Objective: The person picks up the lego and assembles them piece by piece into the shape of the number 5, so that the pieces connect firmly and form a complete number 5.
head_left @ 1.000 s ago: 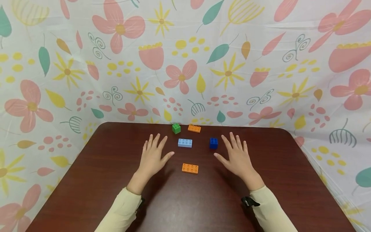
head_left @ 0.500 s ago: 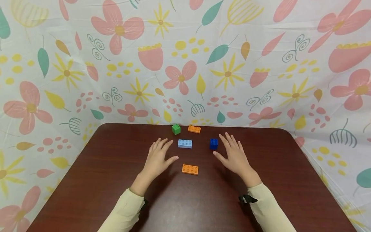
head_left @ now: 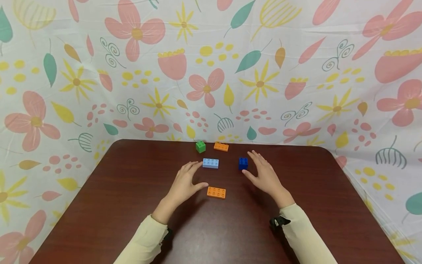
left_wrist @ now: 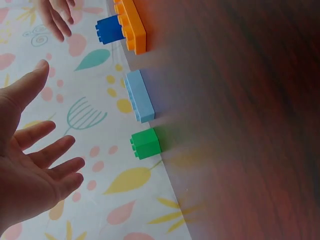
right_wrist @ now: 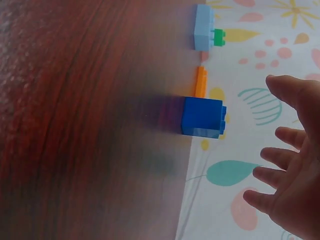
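My left hand (head_left: 184,186) hovers over the table, fingers spread and holding nothing. Its fingertips come near the left end of the light blue brick (head_left: 210,163), and its thumb points at the near orange brick (head_left: 216,192). On the other side, my right hand (head_left: 265,176) hangs with thumb and fingers apart beside the dark blue brick (head_left: 243,164), its palm bare in the right wrist view. Farther back sit a small green brick (head_left: 200,146) and a second flat orange brick (head_left: 221,146). The left wrist view shows the green brick (left_wrist: 146,143) beyond the fingers.
The bricks stand on a dark reddish-brown table (head_left: 132,198) with rounded far corners. Directly behind its far edge hangs a white cloth (head_left: 283,36) printed with flowers and leaves. A black strap (head_left: 279,222) is worn at the right wrist, below a cream sleeve (head_left: 304,234).
My left hand has moved right, toward the light blue and near orange bricks, its fingers drawing closer together. The right hand has shifted slightly left toward the dark blue brick. The bricks stay put.
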{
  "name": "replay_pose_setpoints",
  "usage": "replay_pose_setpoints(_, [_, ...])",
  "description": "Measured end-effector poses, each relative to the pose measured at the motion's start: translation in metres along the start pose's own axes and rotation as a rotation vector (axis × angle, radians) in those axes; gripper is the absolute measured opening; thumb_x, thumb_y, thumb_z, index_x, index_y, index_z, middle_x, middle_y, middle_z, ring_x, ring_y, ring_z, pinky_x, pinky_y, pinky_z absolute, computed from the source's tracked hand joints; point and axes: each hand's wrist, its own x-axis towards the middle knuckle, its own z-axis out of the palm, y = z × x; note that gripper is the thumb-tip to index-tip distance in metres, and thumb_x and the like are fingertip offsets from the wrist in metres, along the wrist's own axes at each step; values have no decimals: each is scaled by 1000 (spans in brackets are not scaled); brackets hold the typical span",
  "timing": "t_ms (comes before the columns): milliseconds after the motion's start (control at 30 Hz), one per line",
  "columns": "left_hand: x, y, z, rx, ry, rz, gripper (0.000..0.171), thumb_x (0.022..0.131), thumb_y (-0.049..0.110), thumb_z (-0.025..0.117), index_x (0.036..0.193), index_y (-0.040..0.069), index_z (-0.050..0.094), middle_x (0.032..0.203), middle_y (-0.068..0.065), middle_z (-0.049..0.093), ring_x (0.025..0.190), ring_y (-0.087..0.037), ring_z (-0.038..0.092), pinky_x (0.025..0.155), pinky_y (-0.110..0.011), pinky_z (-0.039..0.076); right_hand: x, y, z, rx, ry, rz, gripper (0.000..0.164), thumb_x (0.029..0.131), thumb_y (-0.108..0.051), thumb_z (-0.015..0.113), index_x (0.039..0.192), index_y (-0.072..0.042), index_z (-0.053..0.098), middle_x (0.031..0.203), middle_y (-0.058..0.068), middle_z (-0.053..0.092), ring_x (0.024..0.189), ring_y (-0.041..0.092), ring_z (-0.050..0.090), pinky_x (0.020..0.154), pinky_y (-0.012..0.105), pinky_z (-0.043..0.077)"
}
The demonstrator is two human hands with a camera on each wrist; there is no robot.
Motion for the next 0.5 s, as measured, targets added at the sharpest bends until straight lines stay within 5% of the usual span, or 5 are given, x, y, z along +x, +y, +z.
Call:
replay_pose_setpoints(267, [-1,4,4,-103,-27,-50,71,80,26,79,140,4,48,135,-16,50,126,-34,43,100,-48,42,7,7,6,96,-45,36,74,91,-26,68,149,-2,30,152,24,28,138,43,27,106,60,27])
replay_pose_setpoints(500, [-2,7,8,-169,-70,-87,72,80,23,79,141,4,46,137,-17,48,127,-36,43,100,-52,41,10,12,10,191,-79,57,73,91,-21,67,149,-3,28,153,24,27,138,44,28,107,59,27])
